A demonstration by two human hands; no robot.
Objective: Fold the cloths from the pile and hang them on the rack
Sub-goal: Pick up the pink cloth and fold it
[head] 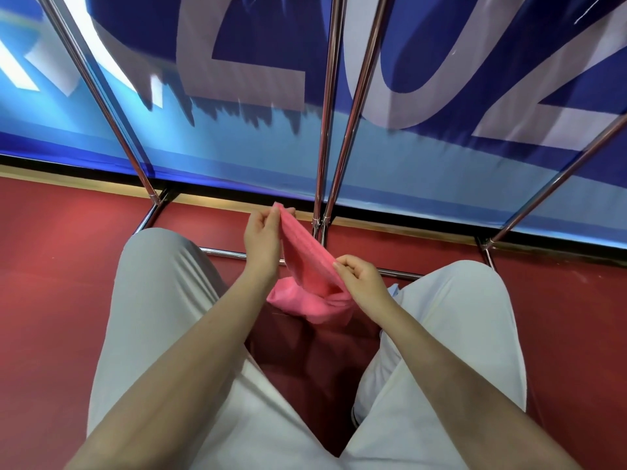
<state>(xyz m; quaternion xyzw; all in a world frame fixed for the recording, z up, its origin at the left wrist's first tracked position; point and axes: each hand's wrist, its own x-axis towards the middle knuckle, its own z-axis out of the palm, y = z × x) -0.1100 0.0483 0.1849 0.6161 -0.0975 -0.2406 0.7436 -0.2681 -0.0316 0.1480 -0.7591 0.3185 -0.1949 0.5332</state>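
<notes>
Seen from above my knees, one pink cloth (305, 252) hangs between my two hands over the red floor (51, 266), in front of the metal rack (325, 130) and a blue banner (424, 157) with large pale lettering. I count four slanted chrome bars on the rack: one at far left, two side by side near the middle, and one at far right, all meeting low rails that touch the floor. My left hand (263, 239) pinches the cloth's upper corner between thumb and fingertips, fingers curled around the fabric, with the corner poking just above them. From there the cloth's top edge runs taut, down and to the right, to my right hand (359, 276), which pinches the other end of that edge the same way, thumb against curled fingers. The left grip sits higher and farther from me; the right sits lower and nearer. Below that stretched edge the rest of the cloth sags in a loose bunch between my two legs, which are clad in light grey trousers (152, 317); whether it reaches the floor I cannot tell. The cloth touches no bar of the rack. No pile of other cloths shows in view.
</notes>
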